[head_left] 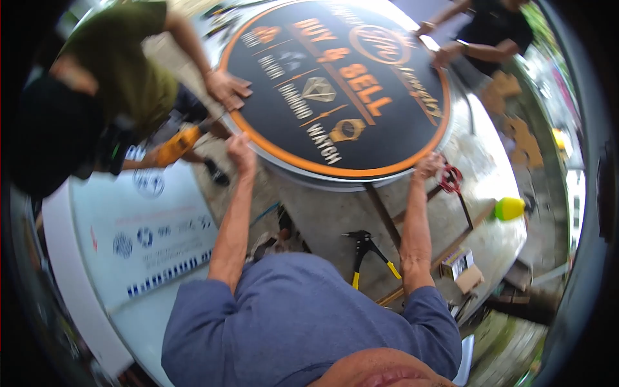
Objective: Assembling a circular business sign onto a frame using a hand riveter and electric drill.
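A large round sign [335,93], black with an orange rim and orange and white lettering, spans the upper middle. At its near left edge my left hand [242,153] is closed on the rim. My right hand [428,166] grips the near right edge, its fingers partly hidden; a coil of red wire [450,179] hangs right beside it. A person in an olive shirt [129,58] lays a bare hand [229,89] on the left rim. Opposite, a person in black [500,29] has both hands at the far right rim.
Below the sign, a hand riveter [362,248] with yellow grips lies on the grey table [322,222]. An opened small box [456,263] and a yellow-green object [509,209] are to the right. A pale printed sheet [155,226] occupies the left. Metal bars [385,216] run under the sign.
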`<state>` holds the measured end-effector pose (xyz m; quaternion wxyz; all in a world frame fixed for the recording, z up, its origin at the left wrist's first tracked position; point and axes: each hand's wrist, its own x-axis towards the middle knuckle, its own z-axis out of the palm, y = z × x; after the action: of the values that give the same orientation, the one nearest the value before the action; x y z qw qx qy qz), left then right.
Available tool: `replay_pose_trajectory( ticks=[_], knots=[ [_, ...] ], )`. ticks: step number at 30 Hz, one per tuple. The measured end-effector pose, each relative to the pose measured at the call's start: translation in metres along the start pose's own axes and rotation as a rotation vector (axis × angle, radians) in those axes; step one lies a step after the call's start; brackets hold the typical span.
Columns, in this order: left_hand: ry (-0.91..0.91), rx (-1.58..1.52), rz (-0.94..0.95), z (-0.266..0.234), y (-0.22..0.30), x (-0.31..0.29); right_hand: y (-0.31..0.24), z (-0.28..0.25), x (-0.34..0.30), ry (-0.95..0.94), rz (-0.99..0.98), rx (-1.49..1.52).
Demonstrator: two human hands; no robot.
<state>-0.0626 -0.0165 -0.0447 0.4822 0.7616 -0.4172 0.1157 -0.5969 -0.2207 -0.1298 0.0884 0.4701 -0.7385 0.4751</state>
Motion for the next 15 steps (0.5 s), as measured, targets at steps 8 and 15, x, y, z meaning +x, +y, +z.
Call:
replay_pose_trajectory(
  ticks=[8, 15],
  knots=[
    [-0.013, -0.034, -0.154, -0.012, 0.015, -0.008, 0.041, 0.023, 0.032, -0.169, -0.012, -0.144],
    [-0.141, 0.100, -0.506, -0.144, -0.061, -0.086, 0.015, 0.012, 0.033, -0.017, 0.205, 0.194]
  ],
)
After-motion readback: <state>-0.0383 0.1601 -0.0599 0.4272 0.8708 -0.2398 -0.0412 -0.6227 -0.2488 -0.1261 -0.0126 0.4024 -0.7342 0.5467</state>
